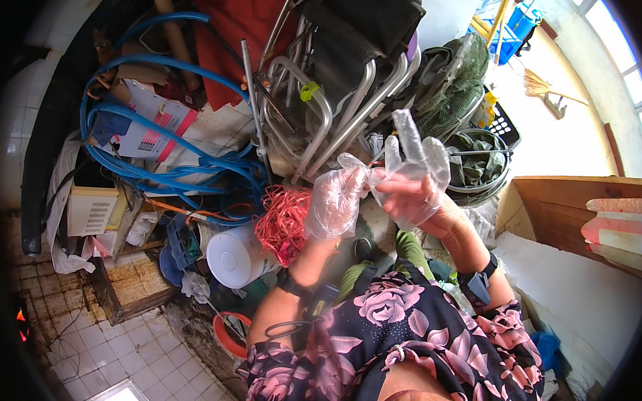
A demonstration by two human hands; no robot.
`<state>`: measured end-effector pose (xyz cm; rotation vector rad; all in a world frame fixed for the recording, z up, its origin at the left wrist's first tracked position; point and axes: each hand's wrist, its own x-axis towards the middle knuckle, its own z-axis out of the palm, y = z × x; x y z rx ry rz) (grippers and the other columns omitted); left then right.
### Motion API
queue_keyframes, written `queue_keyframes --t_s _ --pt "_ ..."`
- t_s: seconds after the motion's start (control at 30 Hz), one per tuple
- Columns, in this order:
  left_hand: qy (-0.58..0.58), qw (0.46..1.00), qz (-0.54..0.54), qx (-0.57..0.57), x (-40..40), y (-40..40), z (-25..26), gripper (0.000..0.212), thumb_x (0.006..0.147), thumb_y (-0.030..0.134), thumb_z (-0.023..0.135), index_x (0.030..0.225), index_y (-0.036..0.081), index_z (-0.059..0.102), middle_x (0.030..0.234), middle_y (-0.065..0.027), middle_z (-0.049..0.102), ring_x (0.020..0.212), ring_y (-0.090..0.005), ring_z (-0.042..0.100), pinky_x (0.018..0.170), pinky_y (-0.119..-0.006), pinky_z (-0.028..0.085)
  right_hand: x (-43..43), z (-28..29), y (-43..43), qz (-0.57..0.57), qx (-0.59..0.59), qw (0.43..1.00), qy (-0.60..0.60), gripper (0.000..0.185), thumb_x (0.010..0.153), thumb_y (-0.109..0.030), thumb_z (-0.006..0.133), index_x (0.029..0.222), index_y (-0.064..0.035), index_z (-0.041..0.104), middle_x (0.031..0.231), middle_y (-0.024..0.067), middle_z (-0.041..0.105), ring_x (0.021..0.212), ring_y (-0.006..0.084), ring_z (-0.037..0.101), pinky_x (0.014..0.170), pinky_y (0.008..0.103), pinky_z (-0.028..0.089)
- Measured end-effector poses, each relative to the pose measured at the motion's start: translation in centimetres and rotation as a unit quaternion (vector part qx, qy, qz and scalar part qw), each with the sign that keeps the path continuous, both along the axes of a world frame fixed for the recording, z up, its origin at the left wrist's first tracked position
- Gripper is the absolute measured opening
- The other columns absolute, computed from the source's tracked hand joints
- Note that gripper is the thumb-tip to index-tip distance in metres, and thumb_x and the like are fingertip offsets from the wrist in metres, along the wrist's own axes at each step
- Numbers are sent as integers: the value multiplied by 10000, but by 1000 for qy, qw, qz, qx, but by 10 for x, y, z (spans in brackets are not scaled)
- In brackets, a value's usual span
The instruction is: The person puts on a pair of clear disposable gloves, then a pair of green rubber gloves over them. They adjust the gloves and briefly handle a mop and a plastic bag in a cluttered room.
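Observation:
My left hand [334,204] wears a thin clear plastic glove and pinches the edge of a second clear plastic glove [409,140]. My right hand [415,199] is partly inside that second glove, fingers spread, with the glove's finger ends standing loose beyond the fingertips. Both hands are close together in front of my chest. Just left of my left hand lies a bundle of red plastic twine [282,220], beside a white lidded bucket [235,258].
Metal tube frames [324,120] with black fabric stand ahead. A coiled blue hose [162,134] lies at left, green fishing nets [455,82] at right. A wooden cabinet [567,211] and a white panel [569,292] stand to the right. An orange-red bucket [221,336] is at lower left.

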<state>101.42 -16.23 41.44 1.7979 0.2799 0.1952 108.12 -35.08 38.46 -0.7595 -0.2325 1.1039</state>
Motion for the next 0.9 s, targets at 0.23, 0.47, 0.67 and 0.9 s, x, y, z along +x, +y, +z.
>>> queue_keyframes --t_s 0.23,0.47,0.67,0.9 --pt "-31 999 18 25 -5 1 -7 247 934 167 515 821 -9 647 672 -113 642 600 -232 620 568 -343 457 5 3 -11 -18 21 998 61 870 788 -654 577 1329 16 460 1042 94 647 928 153 611 823 252 463" --pt "10 998 25 -52 -8 -5 -10 238 932 136 510 800 -16 636 687 -89 643 615 -164 594 576 -314 448 7 -17 -10 -110 83 985 99 810 835 -628 519 1361 -19 430 1316 85 519 1171 190 494 953 331 415" --pt "11 999 32 9 -14 -2 -16 294 897 263 613 782 -8 611 654 -97 606 558 -203 537 558 -335 429 1 0 3 -103 96 984 107 830 837 -655 482 1389 -42 394 1398 91 443 1279 218 409 1027 365 343" --pt "-179 913 -72 359 -4 -18 15 390 700 387 767 811 72 565 746 -104 556 705 -332 539 629 -425 414 1 -9 11 -133 72 979 136 793 826 -500 632 1398 -19 367 1429 96 402 1305 264 389 1033 366 377"
